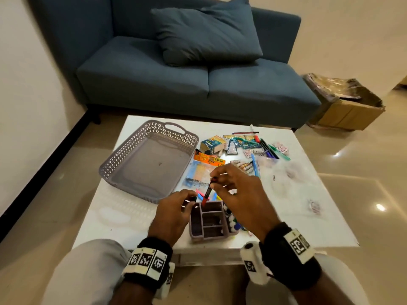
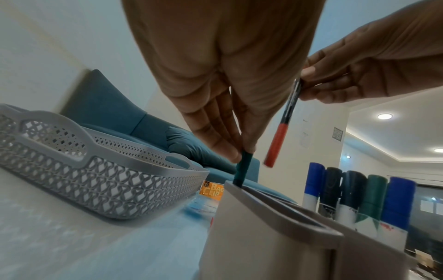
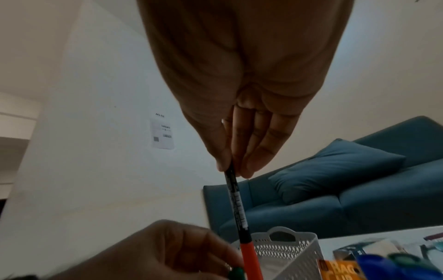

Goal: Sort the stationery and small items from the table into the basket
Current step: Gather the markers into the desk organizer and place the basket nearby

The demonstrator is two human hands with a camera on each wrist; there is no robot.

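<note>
Pens going into the organiser (image 1: pixel 209 221) at lower centre of the head view — a sorting step before the basket (image 1: pixel 147 161), which sits at centre left on the worktop (image 1: pixel 297 216).

Right hand (image 1: pixel 240 194): grip pinched on the top of a red pen (image 1: pixel 208 192), tip hanging just over a rear slot.

Left hand (image 1: pixel 174 213): grip clamped on a green pen (image 2: pixel 242 168), already partly down in the corner slot.

Loose stationery lies upper right of the hands.

Next, likely: lower red pen straight, release — keep clear of the slot divider.
</note>
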